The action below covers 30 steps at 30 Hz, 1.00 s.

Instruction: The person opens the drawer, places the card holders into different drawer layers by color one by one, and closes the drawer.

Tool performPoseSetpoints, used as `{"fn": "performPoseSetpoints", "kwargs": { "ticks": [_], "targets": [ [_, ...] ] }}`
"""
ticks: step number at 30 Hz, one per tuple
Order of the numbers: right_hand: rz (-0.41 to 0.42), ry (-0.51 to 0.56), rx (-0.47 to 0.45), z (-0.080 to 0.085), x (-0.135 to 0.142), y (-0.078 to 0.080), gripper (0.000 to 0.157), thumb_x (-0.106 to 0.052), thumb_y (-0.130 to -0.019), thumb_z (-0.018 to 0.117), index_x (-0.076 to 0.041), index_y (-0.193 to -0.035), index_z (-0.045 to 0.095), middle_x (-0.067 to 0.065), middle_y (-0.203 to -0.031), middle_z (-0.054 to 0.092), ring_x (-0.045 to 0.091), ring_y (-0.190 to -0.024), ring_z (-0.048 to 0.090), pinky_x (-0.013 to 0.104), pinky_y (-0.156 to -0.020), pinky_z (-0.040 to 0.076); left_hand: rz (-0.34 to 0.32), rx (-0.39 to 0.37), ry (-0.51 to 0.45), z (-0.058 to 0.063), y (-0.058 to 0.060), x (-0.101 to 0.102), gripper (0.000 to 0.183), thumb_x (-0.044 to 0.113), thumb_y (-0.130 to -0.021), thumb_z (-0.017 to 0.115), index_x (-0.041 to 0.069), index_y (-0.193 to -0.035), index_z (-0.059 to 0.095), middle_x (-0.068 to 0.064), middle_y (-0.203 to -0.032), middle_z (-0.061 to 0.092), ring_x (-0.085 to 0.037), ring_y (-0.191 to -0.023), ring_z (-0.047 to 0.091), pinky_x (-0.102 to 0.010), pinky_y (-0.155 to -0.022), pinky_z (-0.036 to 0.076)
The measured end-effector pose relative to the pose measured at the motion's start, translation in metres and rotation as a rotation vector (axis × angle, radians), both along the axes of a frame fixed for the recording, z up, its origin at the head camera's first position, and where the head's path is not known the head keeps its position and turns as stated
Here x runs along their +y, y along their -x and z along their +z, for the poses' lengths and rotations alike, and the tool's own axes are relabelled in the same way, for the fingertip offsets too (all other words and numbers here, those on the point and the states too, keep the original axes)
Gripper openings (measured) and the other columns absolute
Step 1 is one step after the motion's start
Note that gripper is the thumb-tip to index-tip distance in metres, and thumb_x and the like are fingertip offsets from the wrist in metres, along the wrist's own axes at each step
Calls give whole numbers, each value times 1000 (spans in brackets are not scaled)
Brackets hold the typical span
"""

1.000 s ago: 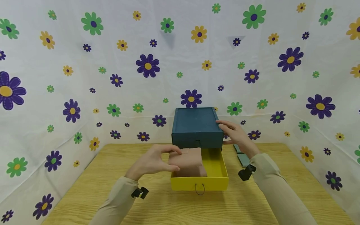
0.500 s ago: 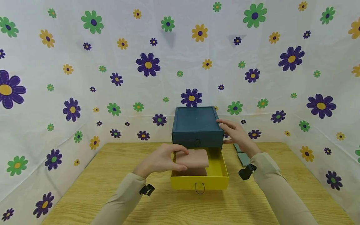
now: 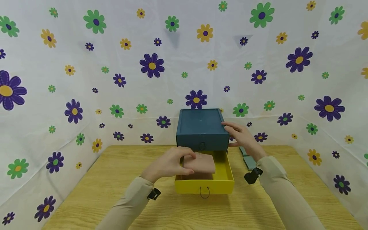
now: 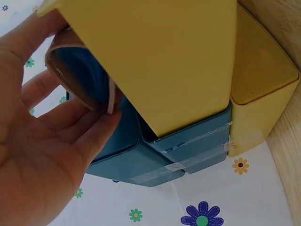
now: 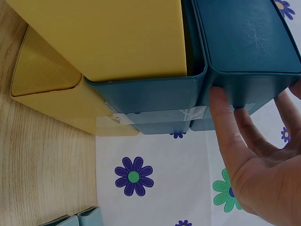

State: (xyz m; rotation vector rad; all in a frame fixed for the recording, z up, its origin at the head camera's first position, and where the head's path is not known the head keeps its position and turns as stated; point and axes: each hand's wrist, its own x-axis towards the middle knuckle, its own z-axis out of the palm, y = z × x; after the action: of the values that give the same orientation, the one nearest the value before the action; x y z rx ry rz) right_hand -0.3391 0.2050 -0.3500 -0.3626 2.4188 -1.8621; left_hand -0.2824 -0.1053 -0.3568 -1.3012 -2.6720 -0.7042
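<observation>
My left hand [image 3: 169, 164] holds the left end of a pink case [image 3: 202, 164] between thumb and fingers. The case has a small tab on top and lies within the pulled-out yellow drawer [image 3: 204, 188]. In the left wrist view, its open end shows a blue inside [image 4: 77, 66], with the fingers curved around its rim. The drawer stands below a blue drawer unit [image 3: 201, 123], whose front has a ring pull. Against that unit's right side, my right hand [image 3: 242, 139] rests with its fingers extended, as the right wrist view also shows. The drawer's floor under the case is partly hidden.
A grey-green folded case [image 3: 249, 162] lies on the wooden table [image 3: 129, 204], right of the drawer. In the right wrist view, a yellow lower section [image 5: 51, 70] sits under the blue one. Flower-patterned cloth [image 3: 184, 64] stands behind and at both sides.
My left hand has moved right with the pink case, from the drawer's left side toward its middle, and the case sits lower. The right hand stays against the blue unit.
</observation>
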Motion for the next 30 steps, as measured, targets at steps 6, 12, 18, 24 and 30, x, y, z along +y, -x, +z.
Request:
{"fn": "performPoseSetpoints", "kwargs": {
  "ticks": [6,12,18,24,30],
  "targets": [
    [-2,8,-11,0,0,0,52,-41,-102,49,-21,-150,42,11,-161,26,47,-139,35,61,-96,46,45,51,45,0,-3,0,42,24,-83,79,11,-121,67,-6,-131,62,-23,-121,56,-39,-103,48],
    [-1,6,-11,0,1,0,52,-41,-102,49,-22,-150,42,11,-161,27,46,-139,37,59,-96,48,40,107,7,-2,1,-2,33,16,-85,78,7,-115,70,-6,-125,65,-22,-116,58,-38,-99,50],
    [-1,6,-16,0,0,1,52,-42,-102,49,-22,-150,42,11,-161,26,46,-138,37,60,-98,46,39,84,-30,0,-1,-4,28,15,-87,76,6,-112,70,-5,-117,68,-20,-107,62,-37,-94,53],
    [0,11,-18,0,0,0,52,-42,-102,49,-22,-150,42,11,-161,26,46,-139,37,61,-98,45,25,66,-60,0,-2,-6,23,9,-88,73,4,-110,70,-6,-112,70,-25,-102,64,-41,-91,55],
    [4,17,-13,0,0,0,52,-41,-102,49,-22,-150,42,11,-161,27,45,-138,38,60,-97,46,16,78,-101,-1,-2,-6,18,10,-89,71,4,-106,72,-6,-104,71,-25,-94,65,-40,-85,56]
  ]
}}
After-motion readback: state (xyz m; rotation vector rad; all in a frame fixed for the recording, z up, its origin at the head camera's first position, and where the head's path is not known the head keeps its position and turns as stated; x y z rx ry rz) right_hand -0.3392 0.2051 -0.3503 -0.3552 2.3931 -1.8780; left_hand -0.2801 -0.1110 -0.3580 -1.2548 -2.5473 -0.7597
